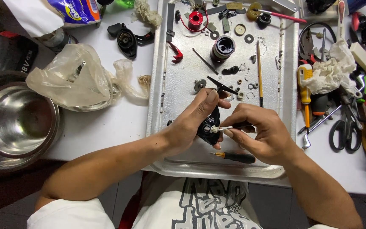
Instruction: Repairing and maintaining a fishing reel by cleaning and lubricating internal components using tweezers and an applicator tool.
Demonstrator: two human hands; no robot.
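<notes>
Left hand (195,121) grips the black part (208,127) above the tray (157,106). Right hand (261,135) pinches a cotton swab (222,128) against it. Screwdriver (236,157) lies near the tray's front edge.

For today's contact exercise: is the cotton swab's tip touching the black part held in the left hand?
Touching. The head view shows the cotton swab tip pressed against the black part, with no gap; the left hand grips it, the right hand holds the swab.

Matt metal tray (183,85), glossy steel bowl (18,123)

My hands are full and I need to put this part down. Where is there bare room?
Bare white tabletop lies between the steel bowl and the metal tray. The tray's near left patch is open. The tool pile on the right is crowded.
</notes>
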